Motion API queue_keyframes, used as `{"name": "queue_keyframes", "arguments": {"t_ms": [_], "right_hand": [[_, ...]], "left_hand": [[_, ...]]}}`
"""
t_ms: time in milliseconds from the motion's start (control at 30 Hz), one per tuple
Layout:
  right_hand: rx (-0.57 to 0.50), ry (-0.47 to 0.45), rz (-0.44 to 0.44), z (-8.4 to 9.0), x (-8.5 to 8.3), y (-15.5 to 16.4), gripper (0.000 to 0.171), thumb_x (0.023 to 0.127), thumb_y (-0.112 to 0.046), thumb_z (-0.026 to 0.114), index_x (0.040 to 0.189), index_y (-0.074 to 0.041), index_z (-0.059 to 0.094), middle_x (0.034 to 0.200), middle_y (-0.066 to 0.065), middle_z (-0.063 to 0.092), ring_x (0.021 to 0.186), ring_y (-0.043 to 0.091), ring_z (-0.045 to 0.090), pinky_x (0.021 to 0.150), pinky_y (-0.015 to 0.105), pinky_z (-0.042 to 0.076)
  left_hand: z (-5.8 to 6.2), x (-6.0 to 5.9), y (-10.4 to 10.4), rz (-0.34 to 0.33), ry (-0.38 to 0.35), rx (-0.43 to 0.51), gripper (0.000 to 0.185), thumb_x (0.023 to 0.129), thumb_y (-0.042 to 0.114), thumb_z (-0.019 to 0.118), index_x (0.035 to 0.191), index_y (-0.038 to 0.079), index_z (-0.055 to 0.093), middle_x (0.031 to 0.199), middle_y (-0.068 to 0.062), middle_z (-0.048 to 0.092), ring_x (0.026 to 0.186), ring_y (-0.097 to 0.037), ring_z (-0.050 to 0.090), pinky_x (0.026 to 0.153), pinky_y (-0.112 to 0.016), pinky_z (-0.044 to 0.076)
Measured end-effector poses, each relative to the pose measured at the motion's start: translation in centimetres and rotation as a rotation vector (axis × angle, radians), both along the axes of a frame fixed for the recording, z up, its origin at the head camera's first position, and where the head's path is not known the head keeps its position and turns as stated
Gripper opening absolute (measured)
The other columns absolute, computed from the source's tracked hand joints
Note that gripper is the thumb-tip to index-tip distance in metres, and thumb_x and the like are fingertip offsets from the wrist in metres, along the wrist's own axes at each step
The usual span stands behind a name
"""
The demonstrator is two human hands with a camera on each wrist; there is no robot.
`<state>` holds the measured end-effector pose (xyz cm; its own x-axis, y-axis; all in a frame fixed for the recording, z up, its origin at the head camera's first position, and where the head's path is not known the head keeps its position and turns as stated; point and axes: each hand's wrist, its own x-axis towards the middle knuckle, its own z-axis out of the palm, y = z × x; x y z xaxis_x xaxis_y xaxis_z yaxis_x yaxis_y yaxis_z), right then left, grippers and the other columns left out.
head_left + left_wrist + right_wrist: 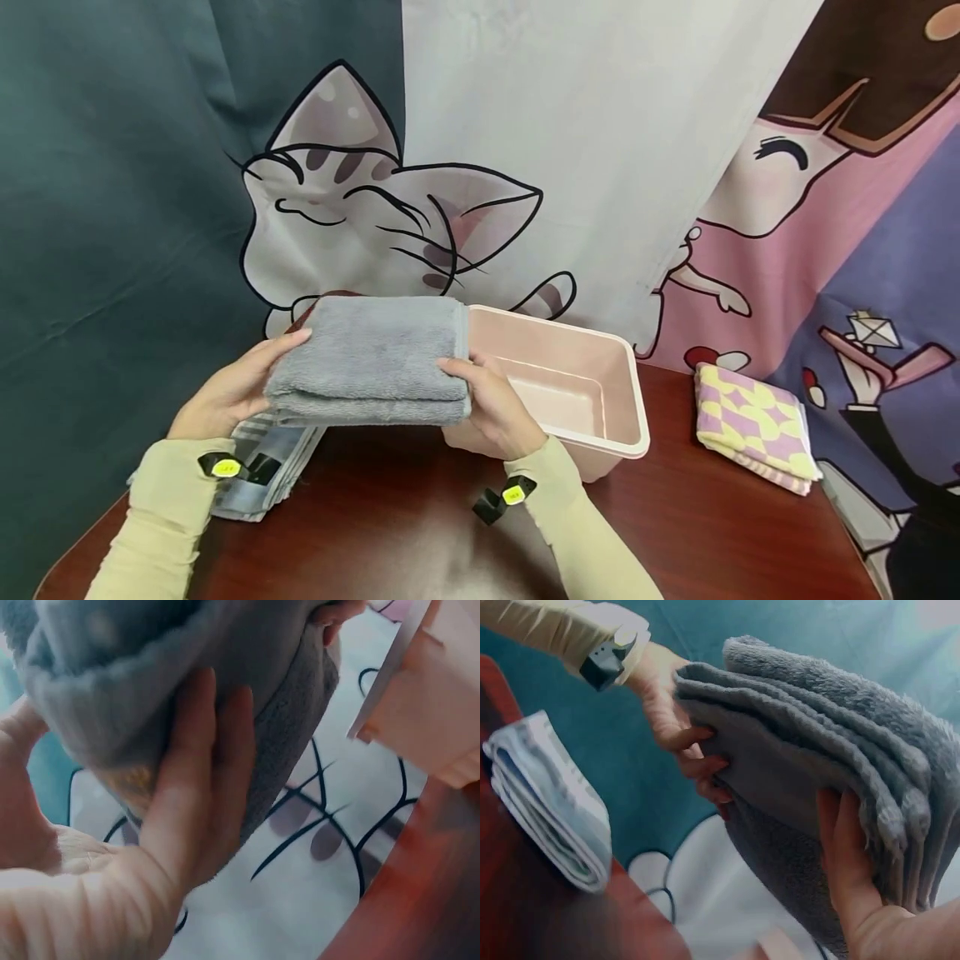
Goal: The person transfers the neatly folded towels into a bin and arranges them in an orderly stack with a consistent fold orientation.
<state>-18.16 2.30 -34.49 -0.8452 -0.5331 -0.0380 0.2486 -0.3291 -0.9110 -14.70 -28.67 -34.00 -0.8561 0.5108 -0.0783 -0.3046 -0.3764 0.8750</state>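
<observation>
I hold the folded grey towel (371, 360) level above the table (390, 517), left hand (228, 392) and right hand (491, 408) gripping opposite ends so the folds stay stacked, beside the pink bin (600, 400).

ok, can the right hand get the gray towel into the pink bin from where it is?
Probably yes. The right hand grips the folded gray towel right beside the pink bin, which is open-topped and looks empty. The left hand grips the towel's other end, so both would move together.
</observation>
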Motion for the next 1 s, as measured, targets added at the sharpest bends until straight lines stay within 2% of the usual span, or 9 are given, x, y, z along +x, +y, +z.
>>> {"name": "queue_keyframes", "arguments": {"t_ms": [133, 300, 467, 500, 533, 600, 700, 900, 1000], "right_hand": [[0.035, 0.022, -0.046, 0.3, -0.1, 2.0, 0.038, 0.087, -0.014, 0.058, 0.121, -0.003, 0.048, 0.1, 0.006, 0.061, 0.084, 0.017, 0.061, 0.073, 0.032, 0.051], [0.054, 0.043, -0.102, 0.6, -0.1, 4.3, 0.036, 0.086, -0.014, 0.058, 0.119, -0.003, 0.05, 0.098, 0.006, 0.061, 0.082, 0.017, 0.061, 0.072, 0.032, 0.051], [0.079, 0.032, -0.166, 0.3, -0.1, 6.4, 0.032, 0.086, -0.014, 0.057, 0.116, -0.004, 0.05, 0.093, 0.004, 0.061, 0.078, 0.013, 0.06, 0.069, 0.029, 0.05], [0.082, 0.026, -0.178, 0.2, -0.1, 6.8, 0.031, 0.087, -0.014, 0.057, 0.115, -0.004, 0.05, 0.093, 0.004, 0.061, 0.078, 0.013, 0.06, 0.069, 0.029, 0.05], [0.079, 0.019, -0.187, 0.2, -0.1, 7.1, 0.031, 0.087, -0.014, 0.056, 0.115, -0.005, 0.05, 0.092, 0.004, 0.061, 0.078, 0.013, 0.061, 0.068, 0.029, 0.05], [0.073, 0.011, -0.201, 0.1, -0.2, 7.7, 0.029, 0.087, -0.013, 0.056, 0.114, -0.005, 0.05, 0.091, 0.004, 0.061, 0.077, 0.013, 0.061, 0.068, 0.029, 0.051], [0.07, -0.002, -0.249, 0.1, -0.2, 8.7, 0.024, 0.086, -0.012, 0.056, 0.109, -0.005, 0.052, 0.087, 0.003, 0.062, 0.074, 0.013, 0.061, 0.065, 0.028, 0.051], [0.101, 0.005, -0.304, 0.2, -0.4, 10.8, 0.021, 0.087, -0.014, 0.057, 0.106, -0.005, 0.053, 0.084, 0.003, 0.062, 0.071, 0.013, 0.061, 0.062, 0.029, 0.052], [0.118, 0.022, -0.329, 0.2, -0.6, 11.9, 0.023, 0.088, -0.014, 0.057, 0.108, -0.005, 0.053, 0.086, 0.003, 0.063, 0.072, 0.013, 0.062, 0.063, 0.03, 0.053]], "left_hand": [[0.4, -1.0, 2.3, 0.1, 0.018, -0.208, 0.025, 0.098, 0.028, 0.044, 0.116, 0.017, 0.057, 0.102, 0.0, 0.06, 0.089, -0.014, 0.06, 0.074, -0.033, 0.052], [0.7, -2.4, 4.4, 0.102, 0.083, -0.241, 0.016, 0.095, 0.017, 0.05, 0.098, 0.013, 0.064, 0.078, 0.005, 0.058, 0.064, -0.008, 0.058, 0.057, -0.024, 0.05], [1.0, -4.3, 6.7, 0.035, 0.092, -0.271, 0.016, 0.093, 0.015, 0.053, 0.105, 0.005, 0.057, 0.092, -0.001, 0.06, 0.079, -0.012, 0.063, 0.069, -0.031, 0.053], [1.0, -4.7, 7.2, 0.044, 0.1, -0.293, 0.014, 0.092, 0.016, 0.055, 0.1, 0.005, 0.058, 0.081, 0.002, 0.059, 0.068, -0.008, 0.061, 0.062, -0.026, 0.052], [1.1, -5.0, 7.5, 0.034, 0.109, -0.306, 0.016, 0.092, 0.016, 0.055, 0.103, 0.005, 0.057, 0.083, 0.003, 0.058, 0.069, -0.007, 0.06, 0.063, -0.025, 0.052], [1.2, -5.4, 8.2, 0.057, 0.118, -0.327, 0.013, 0.09, 0.017, 0.059, 0.094, 0.005, 0.059, 0.065, 0.007, 0.049, 0.05, -0.004, 0.05, 0.047, -0.018, 0.044], [1.3, -6.1, 9.2, 0.065, 0.12, -0.319, 0.012, 0.088, 0.016, 0.062, 0.089, 0.005, 0.059, 0.061, 0.007, 0.042, 0.043, -0.002, 0.04, 0.04, -0.015, 0.035], [1.5, -7.2, 11.6, 0.06, 0.103, -0.288, 0.035, 0.086, 0.015, 0.064, 0.111, -0.003, 0.048, 0.084, -0.002, 0.05, 0.047, -0.001, 0.044, 0.05, -0.015, 0.043], [1.5, -7.7, 12.7, 0.029, 0.093, -0.28, 0.054, 0.085, 0.015, 0.065, 0.127, -0.006, 0.037, 0.097, -0.006, 0.054, 0.061, -0.005, 0.057, 0.061, -0.023, 0.051]]}}
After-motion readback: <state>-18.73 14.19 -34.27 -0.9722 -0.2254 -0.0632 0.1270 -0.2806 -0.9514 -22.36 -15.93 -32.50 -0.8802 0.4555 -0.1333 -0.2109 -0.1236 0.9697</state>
